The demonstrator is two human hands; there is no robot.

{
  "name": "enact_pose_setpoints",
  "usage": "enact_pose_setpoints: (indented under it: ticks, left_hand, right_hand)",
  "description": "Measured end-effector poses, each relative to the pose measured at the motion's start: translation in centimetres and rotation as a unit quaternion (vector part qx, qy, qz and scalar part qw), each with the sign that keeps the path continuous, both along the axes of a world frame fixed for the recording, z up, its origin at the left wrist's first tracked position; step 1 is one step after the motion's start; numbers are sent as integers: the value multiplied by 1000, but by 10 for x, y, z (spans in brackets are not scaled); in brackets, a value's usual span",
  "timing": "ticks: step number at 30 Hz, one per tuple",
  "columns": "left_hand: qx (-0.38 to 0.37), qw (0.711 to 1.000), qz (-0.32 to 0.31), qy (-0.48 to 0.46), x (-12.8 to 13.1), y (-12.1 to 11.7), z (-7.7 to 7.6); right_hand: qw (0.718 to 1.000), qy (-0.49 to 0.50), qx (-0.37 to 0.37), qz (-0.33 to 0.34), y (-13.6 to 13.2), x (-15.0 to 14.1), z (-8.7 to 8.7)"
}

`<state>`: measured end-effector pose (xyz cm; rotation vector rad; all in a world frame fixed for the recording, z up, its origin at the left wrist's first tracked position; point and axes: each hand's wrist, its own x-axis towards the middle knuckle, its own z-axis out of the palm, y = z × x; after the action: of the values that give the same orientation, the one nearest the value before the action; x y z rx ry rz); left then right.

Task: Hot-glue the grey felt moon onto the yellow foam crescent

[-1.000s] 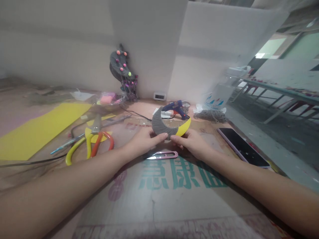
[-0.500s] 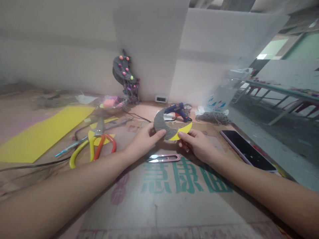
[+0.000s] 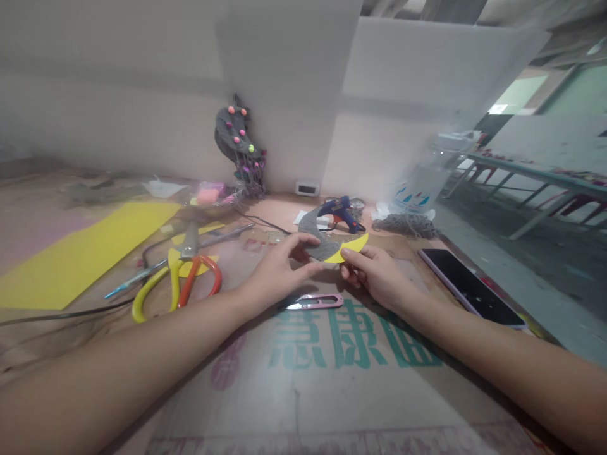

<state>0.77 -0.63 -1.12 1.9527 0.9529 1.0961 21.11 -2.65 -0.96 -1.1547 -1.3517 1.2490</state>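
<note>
A crescent moon cutout (image 3: 319, 239) is wrapped in grey yarn over most of its length, with bare yellow card at its right tip. My right hand (image 3: 372, 268) pinches that yellow end between thumb and fingers. Beside the wrapped part, my left hand (image 3: 287, 262) is open, thumb and fingers apart around its lower left edge. Just below the hands, a pair of pink thread snips (image 3: 327, 301) lies on the printed cardboard (image 3: 303, 392). Behind the crescent rests a blue glue gun (image 3: 346, 213).
Scissors with yellow and red handles (image 3: 177, 284) lie left, near a yellow sheet (image 3: 95, 253). A phone (image 3: 469, 284) is at the right edge. Grey yarn (image 3: 403, 223) and a plastic bottle (image 3: 422, 177) stand behind. A decorated grey crescent (image 3: 232, 133) hangs at the wall.
My left thumb and fingers have spread apart, off the grey yarn. The crescent has shifted slightly right, its yellow end still in my right hand.
</note>
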Motion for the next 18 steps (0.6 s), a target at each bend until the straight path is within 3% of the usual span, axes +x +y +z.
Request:
enact_pose_setpoints:
  ticks: [9, 18]
  left_hand:
    - [-13, 1000, 14, -3, -1, 2, 1]
    - [-10, 999, -9, -45, -4, 3, -2]
  right_hand:
    - [999, -26, -35, -19, -5, -7, 6]
    - [999, -23, -5, -37, -3, -7, 5]
